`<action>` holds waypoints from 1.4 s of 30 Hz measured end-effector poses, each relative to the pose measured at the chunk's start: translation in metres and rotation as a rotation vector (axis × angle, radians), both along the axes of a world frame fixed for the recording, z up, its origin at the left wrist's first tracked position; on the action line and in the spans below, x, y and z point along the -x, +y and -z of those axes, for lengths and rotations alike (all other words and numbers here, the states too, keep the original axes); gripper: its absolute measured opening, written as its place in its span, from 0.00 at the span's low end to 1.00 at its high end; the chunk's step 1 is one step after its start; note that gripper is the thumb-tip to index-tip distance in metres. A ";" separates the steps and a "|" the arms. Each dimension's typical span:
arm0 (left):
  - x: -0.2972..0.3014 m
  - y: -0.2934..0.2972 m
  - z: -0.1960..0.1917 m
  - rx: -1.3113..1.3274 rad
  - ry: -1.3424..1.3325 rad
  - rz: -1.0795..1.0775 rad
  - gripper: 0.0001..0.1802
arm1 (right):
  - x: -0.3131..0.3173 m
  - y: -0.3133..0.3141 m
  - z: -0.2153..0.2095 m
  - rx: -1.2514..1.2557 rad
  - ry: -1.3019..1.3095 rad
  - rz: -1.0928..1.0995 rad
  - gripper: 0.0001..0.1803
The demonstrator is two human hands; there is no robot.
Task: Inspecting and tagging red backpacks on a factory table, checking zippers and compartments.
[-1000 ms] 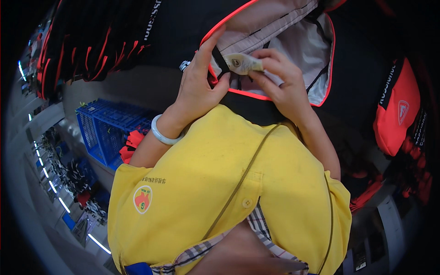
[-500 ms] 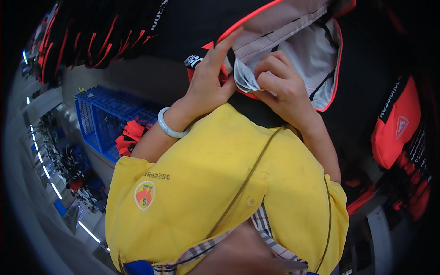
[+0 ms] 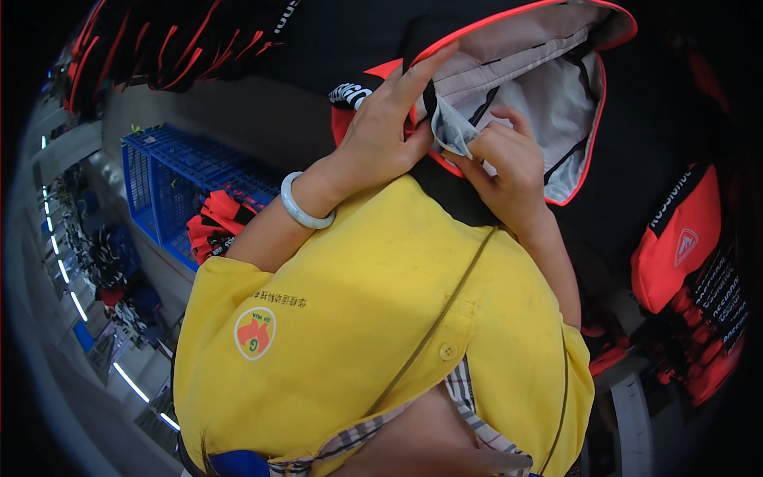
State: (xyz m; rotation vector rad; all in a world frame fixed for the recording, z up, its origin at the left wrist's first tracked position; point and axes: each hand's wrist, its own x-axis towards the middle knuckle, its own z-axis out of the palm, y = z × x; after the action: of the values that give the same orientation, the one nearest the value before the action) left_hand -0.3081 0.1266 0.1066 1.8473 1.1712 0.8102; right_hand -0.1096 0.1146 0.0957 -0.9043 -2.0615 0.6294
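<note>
An unzipped black bag (image 3: 548,103) with red edging and a pale grey-white lining lies in front of my chest, its flap folded up. My left hand (image 3: 377,135) grips the bag's near left edge, index finger stretched along the red trim and thumb pointing at the label. Between the thumb and fingers of my right hand (image 3: 513,163) is the lower end of a white printed label (image 3: 451,131), at the inner side of the opening. The label's upper end is partly hidden by a black strip of the bag.
On the left stands a blue plastic crate (image 3: 151,191), with red and black bags (image 3: 211,226) beside it. Several black, red-edged pieces (image 3: 171,48) hang or lie at the upper left. A red bag (image 3: 679,246) and more stacked pieces are at the right.
Both hands and the bag have shifted slightly to the right and down in the picture. My right hand still pinches the label, and its index finger has lifted somewhat.
</note>
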 end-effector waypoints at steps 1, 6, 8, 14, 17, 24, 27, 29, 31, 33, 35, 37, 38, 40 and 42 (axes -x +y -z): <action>-0.001 0.001 0.002 -0.064 -0.007 0.004 0.48 | 0.000 0.000 -0.001 0.010 0.011 0.013 0.15; 0.000 -0.001 0.003 -0.093 -0.005 0.005 0.48 | 0.003 0.000 -0.003 0.006 0.009 0.008 0.17; 0.000 -0.002 0.004 -0.167 0.015 0.012 0.48 | 0.004 0.000 -0.003 -0.001 0.020 0.005 0.18; -0.002 -0.001 0.003 -0.113 0.011 0.008 0.45 | 0.001 -0.001 0.001 0.046 0.030 0.013 0.17; -0.006 0.003 0.003 -0.085 0.020 -0.027 0.39 | 0.000 -0.005 0.014 0.164 0.032 0.214 0.12; -0.022 0.031 0.006 -0.186 -0.171 -0.267 0.31 | -0.022 0.002 0.046 0.612 0.687 0.539 0.14; -0.013 0.041 -0.006 -0.367 -0.178 -0.284 0.27 | -0.048 0.016 0.036 0.273 0.627 0.633 0.17; 0.003 0.044 -0.040 -0.561 0.021 -0.273 0.20 | -0.076 0.045 -0.004 -0.047 0.522 0.714 0.23; 0.006 0.054 -0.079 -0.758 -0.077 -0.207 0.16 | -0.112 0.079 -0.066 -0.508 0.078 0.723 0.31; 0.014 0.072 -0.117 -1.032 -0.104 -0.033 0.12 | -0.122 0.111 -0.142 -0.790 -0.331 0.578 0.33; 0.030 0.108 -0.150 -1.277 0.088 -0.103 0.09 | -0.096 0.095 -0.245 -0.099 -0.317 0.315 0.20; 0.023 0.196 -0.198 -1.423 0.196 -0.057 0.12 | -0.099 0.118 -0.285 -0.164 -0.634 0.481 0.21; 0.090 0.288 -0.228 -1.538 0.375 -0.080 0.16 | -0.082 0.127 -0.306 -0.246 -0.934 0.581 0.21; 0.016 0.233 -0.288 -1.207 0.393 0.037 0.18 | -0.082 0.143 -0.301 -0.262 -0.937 0.722 0.19; 0.016 0.162 -0.303 -0.794 0.317 0.037 0.17 | -0.083 0.159 -0.297 -0.321 -0.919 0.793 0.17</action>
State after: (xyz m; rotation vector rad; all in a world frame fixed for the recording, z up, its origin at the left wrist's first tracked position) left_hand -0.3241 0.2883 0.4093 2.7157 1.0728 1.0887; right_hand -0.0269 0.2733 0.3931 -1.8686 -2.1424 -0.6439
